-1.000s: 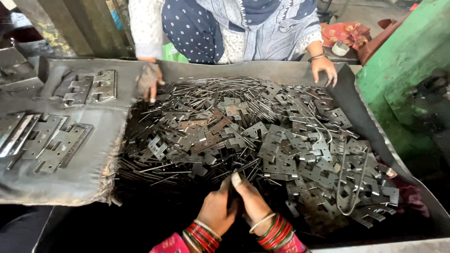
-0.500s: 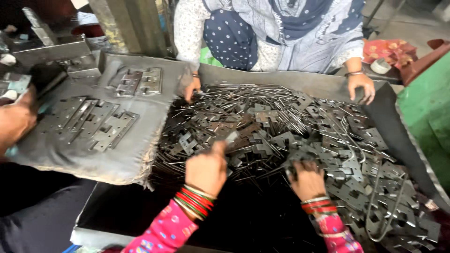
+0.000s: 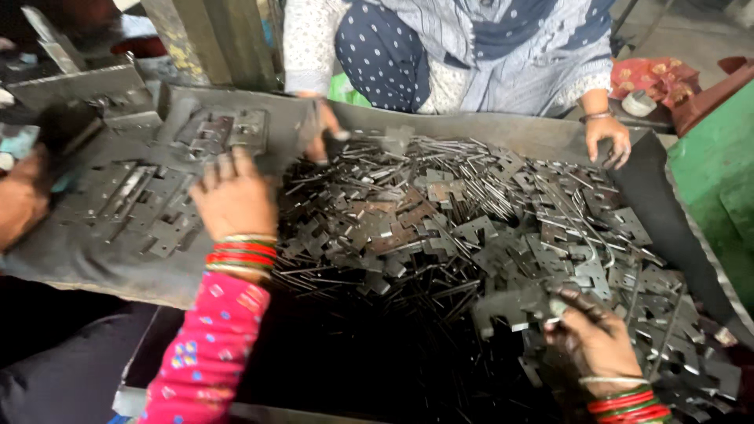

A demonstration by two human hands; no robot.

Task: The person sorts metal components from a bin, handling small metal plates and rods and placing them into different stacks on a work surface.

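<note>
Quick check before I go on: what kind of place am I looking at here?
Most likely a small metal-parts workshop, sorting or assembling hinges by hand. A dark tray holds a heap of hinge leaves and pins, finished hinges lie on a grey cloth, and another person works opposite.

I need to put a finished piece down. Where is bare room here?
Bare dark cloth borders the left hand on its near side. The dark tray floor between both arms is mostly free. The hinge pile around the right hand is crowded.
</note>
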